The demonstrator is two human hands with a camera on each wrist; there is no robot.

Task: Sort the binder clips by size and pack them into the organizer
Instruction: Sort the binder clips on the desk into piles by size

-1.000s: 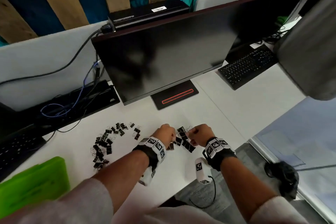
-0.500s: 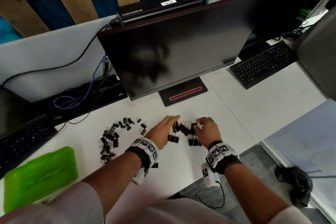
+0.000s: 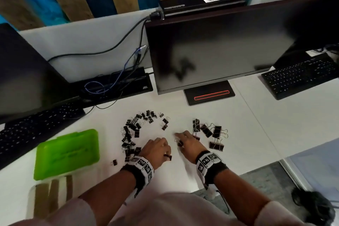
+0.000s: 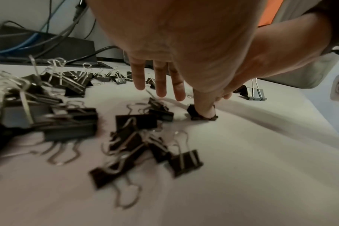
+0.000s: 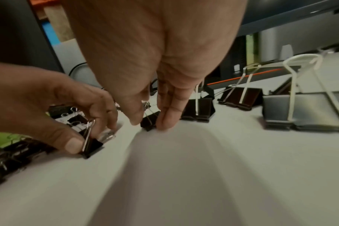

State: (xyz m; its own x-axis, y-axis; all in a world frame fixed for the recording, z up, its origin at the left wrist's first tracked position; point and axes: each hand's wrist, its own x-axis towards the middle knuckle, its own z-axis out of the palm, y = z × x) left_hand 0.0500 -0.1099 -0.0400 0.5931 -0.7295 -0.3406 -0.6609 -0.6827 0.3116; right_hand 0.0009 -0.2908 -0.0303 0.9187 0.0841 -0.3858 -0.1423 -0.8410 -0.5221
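On the white desk (image 3: pixel 229 115) both hands were down among the binder clips, sorting w/ the green organizer (image 3: pixel 67 154) lying closed off to the left. Left hand (image 3: pixel 156 149) pinched a small clip (image 5: pixel 91 145) btwn thumb and fingers; right hand (image 3: pixel 189 143) pinched another small clip (image 5: pixel 150 120). Bigger clips (image 3: pixel 211 131) sat to the right. Imo they're light, stiff, slick steel, so grab the black body, not the wire loops.

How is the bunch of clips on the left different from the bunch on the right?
The left pile of clips holds many small clips, while the right group of clips holds only a few, and they are bigger. The left pile is crowded and tangled; the right group is spread out, some side by side. Both are black with silver wire handles and lie on the white desk.
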